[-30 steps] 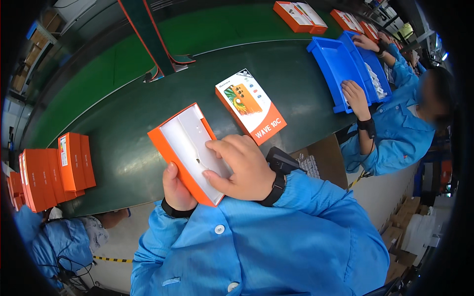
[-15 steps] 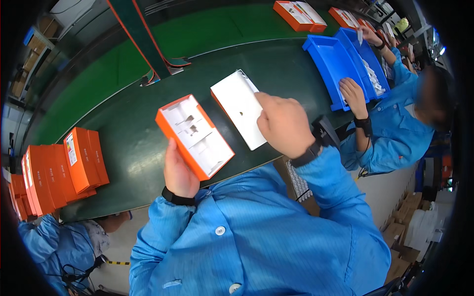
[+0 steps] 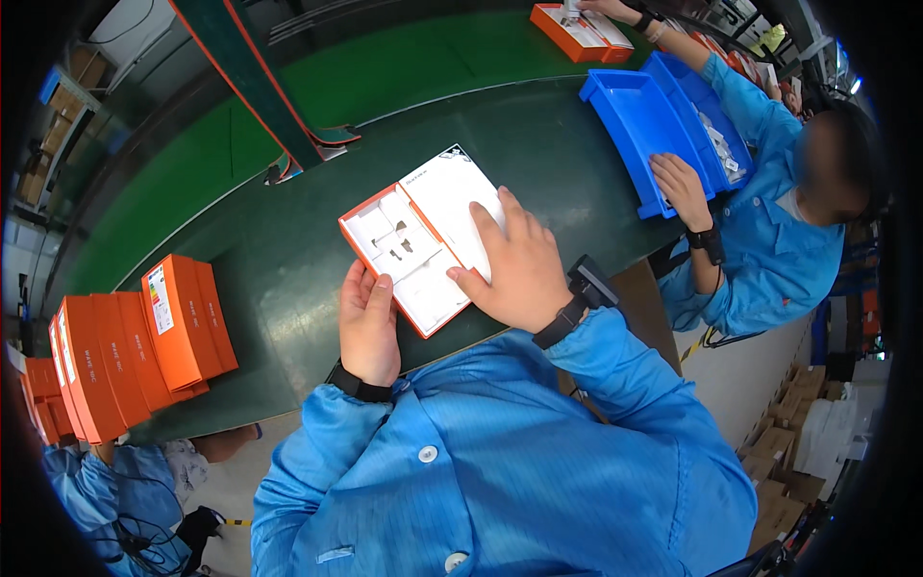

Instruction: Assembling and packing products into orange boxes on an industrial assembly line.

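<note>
Toward the front edge of the green worktop [image 3: 288,308], straight ahead of the person's body, an open orange box [image 3: 411,260] with a white, divided inside lies slantwise alongside a white panel [image 3: 450,197], their long sides touching or nearly so. The left hand [image 3: 370,322] pinches the box's near left edge between thumb and bent fingers, probably to steady it without covering its inside. Spread palm down, the right hand [image 3: 519,260] covers part of the panel, thumb toward the seam and fingers along the far side, which seems to hold both pieces level and aligned. Whether the box rests or is slightly lifted, I cannot tell. Orange boxes [image 3: 101,356] stand stacked well apart at left; blue bins [image 3: 623,130] sit at right, apparently for a co-worker's hand [image 3: 680,185] to reach.
</note>
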The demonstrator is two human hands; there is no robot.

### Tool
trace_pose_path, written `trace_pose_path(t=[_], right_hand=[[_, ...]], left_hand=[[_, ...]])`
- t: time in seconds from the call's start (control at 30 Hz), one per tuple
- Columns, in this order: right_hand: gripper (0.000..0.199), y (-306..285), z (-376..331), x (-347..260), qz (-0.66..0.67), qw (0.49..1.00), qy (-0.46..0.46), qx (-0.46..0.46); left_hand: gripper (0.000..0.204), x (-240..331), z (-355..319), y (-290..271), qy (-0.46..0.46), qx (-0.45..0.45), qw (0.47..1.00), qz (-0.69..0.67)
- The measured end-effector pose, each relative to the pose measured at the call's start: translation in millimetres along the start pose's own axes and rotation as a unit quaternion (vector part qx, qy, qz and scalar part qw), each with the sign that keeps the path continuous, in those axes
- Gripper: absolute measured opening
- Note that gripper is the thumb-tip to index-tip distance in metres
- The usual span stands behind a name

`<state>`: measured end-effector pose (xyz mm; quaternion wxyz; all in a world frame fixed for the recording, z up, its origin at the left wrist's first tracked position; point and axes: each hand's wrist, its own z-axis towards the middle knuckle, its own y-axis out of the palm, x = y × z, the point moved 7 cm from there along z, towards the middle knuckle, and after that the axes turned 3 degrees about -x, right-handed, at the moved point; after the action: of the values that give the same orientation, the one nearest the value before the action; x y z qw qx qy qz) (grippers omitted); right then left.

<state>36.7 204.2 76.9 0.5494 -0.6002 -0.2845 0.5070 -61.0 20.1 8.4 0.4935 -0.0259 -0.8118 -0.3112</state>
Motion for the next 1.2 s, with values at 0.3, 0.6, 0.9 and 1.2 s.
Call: trace_pose_path(t=[0.3,0.6,0.9,1.2], right_hand=[[0.082,-0.7,5.6,4.0,0.001,1.000,0.016,-0.002],[0.082,-31.8,95.0,60.5,0.014,0.994,-0.007,0.107],[0.084,-34.5,328.8,90.1,0.001,0.989,0.098,0.108],[0.078,42.0,365.0,95.1,-0.078,0.985,0.138,0.072]], left_hand=[[0.051,8.0,-2.7,-6.8,0.047,-0.086,0.983,0.156],[0.053,28.7,-67.8,-76.1,0.235,-0.029,0.729,0.642],[0.053,23.6,-58.7,-80.3,0.283,0.002,0.647,0.708],[0.050,3.9,-60.3,-108.3,0.267,0.018,0.638,0.722]])
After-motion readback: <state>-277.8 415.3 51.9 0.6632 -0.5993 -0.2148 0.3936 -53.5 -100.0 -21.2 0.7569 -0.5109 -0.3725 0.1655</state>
